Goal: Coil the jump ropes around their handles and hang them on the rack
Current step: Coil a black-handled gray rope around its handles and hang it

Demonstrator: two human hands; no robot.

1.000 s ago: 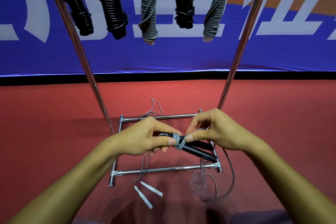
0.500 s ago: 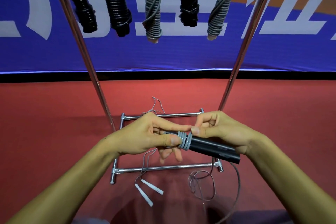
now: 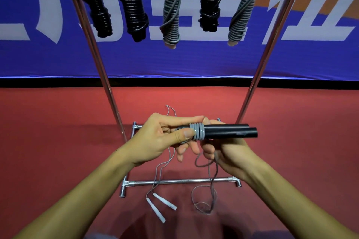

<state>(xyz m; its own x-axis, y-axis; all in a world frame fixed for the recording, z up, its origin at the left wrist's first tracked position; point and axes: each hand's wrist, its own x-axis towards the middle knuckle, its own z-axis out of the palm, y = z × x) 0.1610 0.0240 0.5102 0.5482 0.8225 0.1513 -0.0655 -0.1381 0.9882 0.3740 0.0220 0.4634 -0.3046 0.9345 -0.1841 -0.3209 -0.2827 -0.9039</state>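
Note:
My left hand (image 3: 161, 137) grips one end of two black jump-rope handles (image 3: 231, 132) held side by side, its thumb pressing on several turns of grey rope (image 3: 198, 132) coiled round them. Below the handles my right hand (image 3: 227, 153) has its fingers curled around the loose grey rope, which trails down to a loop (image 3: 204, 200) on the floor. Another rope with white handles (image 3: 161, 206) lies on the floor. Several coiled ropes, black (image 3: 134, 6) and grey (image 3: 172, 15), hang from the top of the rack.
The metal rack has two slanting uprights (image 3: 97, 60) and a base frame with a front bar (image 3: 180, 181) on the red floor. A blue banner with white lettering (image 3: 194, 60) covers the wall behind.
More grey turns sit on the black handles than before. The handles have swung from pointing down-right to nearly level, and my right hand has gone from above the coil to beneath the handles.

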